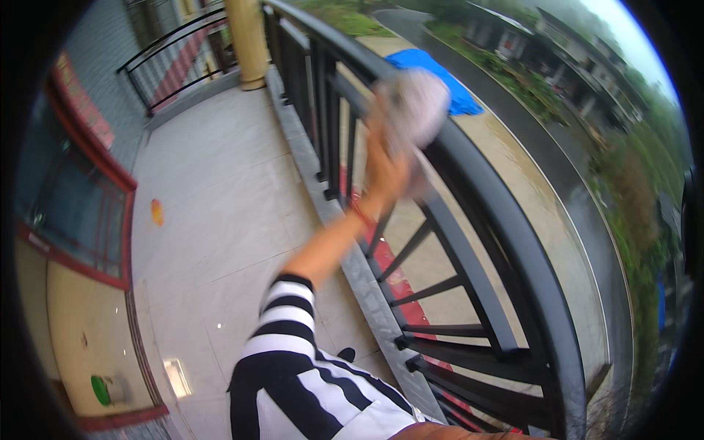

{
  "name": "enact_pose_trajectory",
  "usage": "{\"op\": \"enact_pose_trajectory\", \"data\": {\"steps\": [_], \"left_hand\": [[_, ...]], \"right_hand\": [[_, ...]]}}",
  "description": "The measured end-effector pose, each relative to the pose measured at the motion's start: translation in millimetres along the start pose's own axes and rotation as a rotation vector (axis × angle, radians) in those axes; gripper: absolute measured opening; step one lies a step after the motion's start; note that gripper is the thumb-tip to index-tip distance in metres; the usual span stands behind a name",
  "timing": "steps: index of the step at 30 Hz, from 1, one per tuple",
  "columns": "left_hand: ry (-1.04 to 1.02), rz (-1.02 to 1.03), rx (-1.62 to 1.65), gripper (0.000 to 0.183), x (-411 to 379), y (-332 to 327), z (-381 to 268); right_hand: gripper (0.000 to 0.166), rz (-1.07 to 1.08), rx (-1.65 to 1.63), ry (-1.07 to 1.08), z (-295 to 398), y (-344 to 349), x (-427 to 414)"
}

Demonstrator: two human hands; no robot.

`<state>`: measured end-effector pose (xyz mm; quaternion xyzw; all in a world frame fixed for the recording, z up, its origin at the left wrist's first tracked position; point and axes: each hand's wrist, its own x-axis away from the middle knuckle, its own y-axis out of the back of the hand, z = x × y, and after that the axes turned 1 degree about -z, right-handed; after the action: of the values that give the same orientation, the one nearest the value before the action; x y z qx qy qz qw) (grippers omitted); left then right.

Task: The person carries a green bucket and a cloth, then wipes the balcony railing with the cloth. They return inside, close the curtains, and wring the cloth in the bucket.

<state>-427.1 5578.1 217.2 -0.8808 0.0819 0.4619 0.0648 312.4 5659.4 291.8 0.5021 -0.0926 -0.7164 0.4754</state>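
Observation:
My left hand (386, 168) grips a pale pinkish-grey cloth (421, 104), bunched over the top rail of a black metal balcony railing (498, 187). Hand and cloth are both blurred, so the cloth's folds and my fingertips are hard to make out. A red cord bracelet (361, 212) circles the wrist, below which the bare forearm runs to a black-and-white striped sleeve. My right hand is out of view; a strip of bare skin, apparently my right arm, shows at the bottom edge.
A grey stone curb (374, 291) carries the railing along the tiled floor (220, 181). A yellow column (246, 44) stands at the far end. To the left are a red-framed window (82, 181) and a green-and-white bucket (108, 390). Outside, a blue tarp (434, 71) lies below near a road.

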Motion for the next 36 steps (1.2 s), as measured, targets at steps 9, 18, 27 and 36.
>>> {"op": "enact_pose_trajectory", "data": {"steps": [9,18,27,36], "left_hand": [[-0.208,0.475,0.265,0.045,171.4,-23.6,-147.3],[-0.470,0.653,-0.250,0.031,121.1,-32.7,-19.3],[0.176,0.216,-0.949,0.057,-117.2,54.1,291.9],[0.610,-0.094,-0.231,0.062,-25.4,12.1,204.7]], "right_hand": [[0.042,0.027,-0.012,-0.007,1.4,-16.3,-6.2],[0.043,0.075,-0.016,-0.088,-14.8,-6.1,-26.7],[0.044,0.123,-0.043,-0.147,-64.4,33.9,-34.6],[0.046,0.147,0.008,-0.103,-69.6,33.7,-18.8]]}}
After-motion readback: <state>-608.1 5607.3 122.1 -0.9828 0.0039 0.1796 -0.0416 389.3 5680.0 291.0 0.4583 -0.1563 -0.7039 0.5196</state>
